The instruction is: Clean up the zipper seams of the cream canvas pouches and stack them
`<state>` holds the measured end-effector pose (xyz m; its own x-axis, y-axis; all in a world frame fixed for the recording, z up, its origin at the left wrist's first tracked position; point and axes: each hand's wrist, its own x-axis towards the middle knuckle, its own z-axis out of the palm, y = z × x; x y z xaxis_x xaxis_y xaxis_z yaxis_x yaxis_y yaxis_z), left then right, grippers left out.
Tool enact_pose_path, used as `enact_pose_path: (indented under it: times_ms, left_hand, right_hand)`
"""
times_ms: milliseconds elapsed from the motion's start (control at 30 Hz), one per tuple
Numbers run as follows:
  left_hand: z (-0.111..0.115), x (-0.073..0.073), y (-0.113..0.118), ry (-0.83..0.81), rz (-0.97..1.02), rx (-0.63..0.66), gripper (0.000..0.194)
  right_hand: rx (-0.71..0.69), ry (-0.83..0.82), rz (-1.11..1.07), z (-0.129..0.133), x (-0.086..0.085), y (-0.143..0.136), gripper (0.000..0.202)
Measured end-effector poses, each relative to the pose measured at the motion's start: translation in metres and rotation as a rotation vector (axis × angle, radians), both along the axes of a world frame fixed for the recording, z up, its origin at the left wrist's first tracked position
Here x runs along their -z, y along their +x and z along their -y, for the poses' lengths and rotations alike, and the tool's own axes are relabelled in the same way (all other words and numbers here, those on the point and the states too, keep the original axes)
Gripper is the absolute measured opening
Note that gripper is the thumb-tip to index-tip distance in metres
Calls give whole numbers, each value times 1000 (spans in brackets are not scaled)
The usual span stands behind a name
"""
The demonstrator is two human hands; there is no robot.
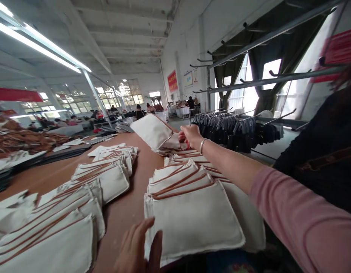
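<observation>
Head view: left hand [134,246], fingers apart, could nudge cream brown-trimmed fabric pouches [192,220] askew; right hand [191,136] clamps slim red tool [188,145].

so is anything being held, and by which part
The right hand holds a small red-handled tool, apparently by its handle; the left hand looks open.

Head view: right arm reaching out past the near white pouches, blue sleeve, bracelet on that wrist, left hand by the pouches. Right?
Not the sleeve: the head view shows it pink, not blue. The right hand does reach past the near white pouches, with the bracelet on that wrist and the left hand by the pouches.
</observation>
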<state>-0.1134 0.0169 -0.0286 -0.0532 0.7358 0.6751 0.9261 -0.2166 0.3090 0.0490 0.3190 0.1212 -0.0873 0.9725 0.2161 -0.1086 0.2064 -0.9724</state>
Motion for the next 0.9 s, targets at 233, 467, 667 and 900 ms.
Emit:
enact_pose_path:
  times_ms: [233,467,667,900]
  left_hand:
    - [-123,-22,73,-213,-224,159,21]
    - [-137,-31,131,-133,-421,81,23]
    - [-133,-15,141,-183,-554,84,13]
    - [-82,-14,115,196,-343,390,26]
  right_hand:
    - [-64,49,81,85,79,81,18]
    - [60,120,163,140,126,173,33]
    - [-37,199,210,139,106,163,22]
    - [-519,393,1008,97,76,91,15]
